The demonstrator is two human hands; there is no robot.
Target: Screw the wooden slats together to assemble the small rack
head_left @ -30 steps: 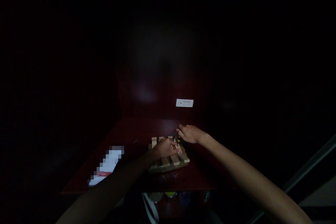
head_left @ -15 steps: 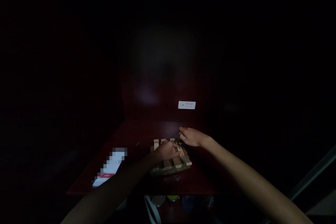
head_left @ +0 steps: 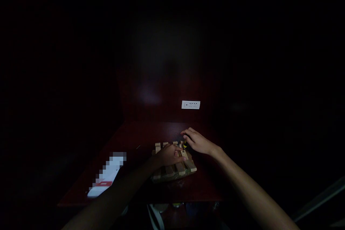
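Observation:
A pale wooden slatted piece point(head_left: 180, 168), with several slats side by side, lies on the dark red table. My left hand point(head_left: 169, 155) rests on top of it, thumb and index finger stretched apart toward the rightmost slat. By that index fingertip stands a small screwdriver point(head_left: 185, 146) with a yellow and black handle, roughly upright, tip down at the slat. My right hand point(head_left: 198, 141) has its fingers around the handle's upper end. Dim light hides whether the tip sits in a screw.
On the table's point(head_left: 129, 133) left lies a white sheet or packet point(head_left: 107, 174) with a red band, partly pixelated. A thin stick point(head_left: 138, 147) lies behind it. A white socket panel point(head_left: 191, 105) is on the back wall. Below the front edge hangs a pale strap point(head_left: 155, 217).
My right hand's fingers have loosened and shifted on the screwdriver handle, showing more of it. My left hand stays on the slats. The view has shifted slightly.

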